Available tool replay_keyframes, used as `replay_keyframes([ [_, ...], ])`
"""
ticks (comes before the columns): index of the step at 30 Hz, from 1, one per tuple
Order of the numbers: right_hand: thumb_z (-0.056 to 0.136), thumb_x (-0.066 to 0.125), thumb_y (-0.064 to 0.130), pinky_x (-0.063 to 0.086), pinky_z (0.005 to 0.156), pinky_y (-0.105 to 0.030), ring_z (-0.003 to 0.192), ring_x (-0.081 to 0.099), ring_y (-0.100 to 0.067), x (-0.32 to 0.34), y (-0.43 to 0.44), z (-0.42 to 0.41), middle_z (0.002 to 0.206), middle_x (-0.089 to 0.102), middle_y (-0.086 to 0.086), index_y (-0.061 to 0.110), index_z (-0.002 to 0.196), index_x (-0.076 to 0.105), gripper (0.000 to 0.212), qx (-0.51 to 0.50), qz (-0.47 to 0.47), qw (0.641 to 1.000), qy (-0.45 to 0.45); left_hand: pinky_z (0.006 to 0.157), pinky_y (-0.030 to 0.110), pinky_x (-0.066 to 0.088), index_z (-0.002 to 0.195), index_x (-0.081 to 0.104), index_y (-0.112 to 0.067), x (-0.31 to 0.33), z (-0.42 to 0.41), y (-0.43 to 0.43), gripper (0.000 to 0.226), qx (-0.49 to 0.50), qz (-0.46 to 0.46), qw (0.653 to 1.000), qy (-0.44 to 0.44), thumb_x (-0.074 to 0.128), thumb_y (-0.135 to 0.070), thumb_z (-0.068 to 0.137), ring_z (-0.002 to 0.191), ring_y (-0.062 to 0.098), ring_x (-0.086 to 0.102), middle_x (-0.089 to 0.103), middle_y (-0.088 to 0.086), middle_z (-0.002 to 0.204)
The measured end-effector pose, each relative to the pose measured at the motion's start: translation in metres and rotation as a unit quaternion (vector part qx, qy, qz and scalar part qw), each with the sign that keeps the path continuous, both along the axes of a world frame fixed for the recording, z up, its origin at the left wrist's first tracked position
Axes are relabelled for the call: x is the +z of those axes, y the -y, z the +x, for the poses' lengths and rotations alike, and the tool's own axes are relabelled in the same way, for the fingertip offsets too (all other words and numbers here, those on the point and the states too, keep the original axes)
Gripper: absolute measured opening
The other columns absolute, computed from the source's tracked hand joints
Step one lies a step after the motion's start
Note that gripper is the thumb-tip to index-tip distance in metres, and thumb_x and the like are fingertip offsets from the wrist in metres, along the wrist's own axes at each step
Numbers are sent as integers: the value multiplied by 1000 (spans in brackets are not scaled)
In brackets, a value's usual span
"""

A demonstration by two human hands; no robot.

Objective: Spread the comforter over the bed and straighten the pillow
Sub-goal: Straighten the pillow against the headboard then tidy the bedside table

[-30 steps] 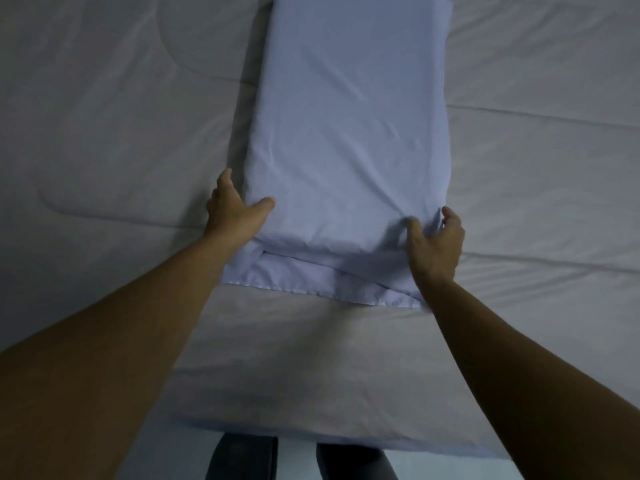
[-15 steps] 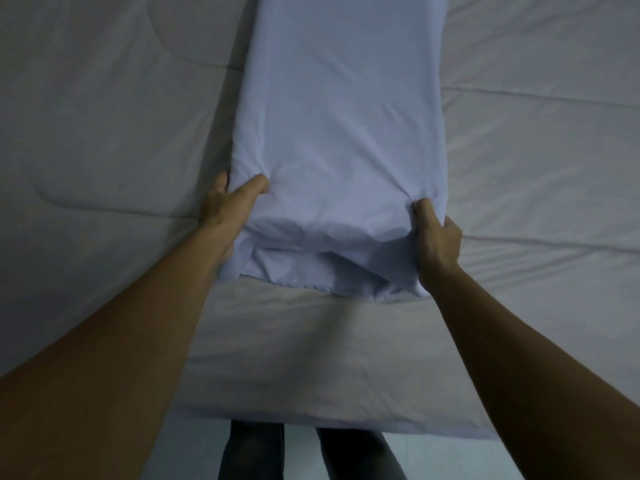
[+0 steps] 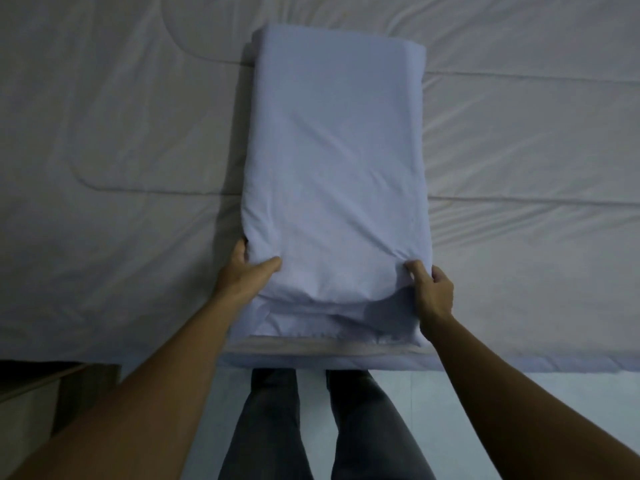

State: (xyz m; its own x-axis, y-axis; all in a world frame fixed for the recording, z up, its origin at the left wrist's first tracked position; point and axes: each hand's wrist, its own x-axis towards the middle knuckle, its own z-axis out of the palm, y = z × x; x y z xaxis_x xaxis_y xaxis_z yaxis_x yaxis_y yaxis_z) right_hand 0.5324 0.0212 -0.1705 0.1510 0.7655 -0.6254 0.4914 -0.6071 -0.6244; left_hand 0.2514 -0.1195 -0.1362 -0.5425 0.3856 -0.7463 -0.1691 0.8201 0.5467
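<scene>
A pale blue pillow (image 3: 336,161) lies lengthwise on the grey quilted comforter (image 3: 114,133), which covers the bed. Its near end reaches the bed's front edge. My left hand (image 3: 244,271) grips the pillow's near left corner, thumb on top and fingers round the side. My right hand (image 3: 431,289) pinches the near right corner, thumb on top of the fabric. The loose open end of the pillowcase (image 3: 329,323) is bunched in folds between my hands.
The bed's front edge (image 3: 519,362) runs across the lower part of the view. Below it are my legs in dark trousers (image 3: 311,427) on a pale floor (image 3: 485,410). A wooden piece of furniture (image 3: 41,386) stands at the lower left.
The pillow has slid toward me, so its near end now sits at the bed's front edge and its far end is in view. Both hands stayed on the near corners.
</scene>
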Motion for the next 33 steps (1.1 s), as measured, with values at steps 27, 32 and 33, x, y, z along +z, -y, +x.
replay_keyframes([
  [27, 105, 19, 41, 4, 125, -48, 155, -1, -19, -54, -51, -132, 168, 5, -3, 16, 159, 9, 61, 498, 339, 765, 228, 122, 51, 8, 155, 15, -13, -80, -12, -116, 59, -414, 24, 765, -492, 19, -36, 101, 152, 25, 10, 12, 8, 164],
  [32, 103, 28, 49, 10, 124, -51, 155, 5, -19, -59, -72, -80, 167, 12, 1, 20, 159, 13, 65, 439, 312, 780, 318, 121, 53, 8, 156, 9, -14, -84, -34, -91, 65, -368, -29, 782, -503, 26, -38, 98, 152, 23, 5, 5, 5, 165],
  [33, 102, 29, 48, 10, 124, -51, 155, 7, -20, -57, -73, -79, 167, 14, -1, 18, 159, 15, 65, 423, 308, 787, 327, 122, 53, 7, 156, 9, -12, -82, -35, -95, 68, -361, -35, 782, -506, 29, -37, 96, 152, 23, 5, 5, 7, 165],
])
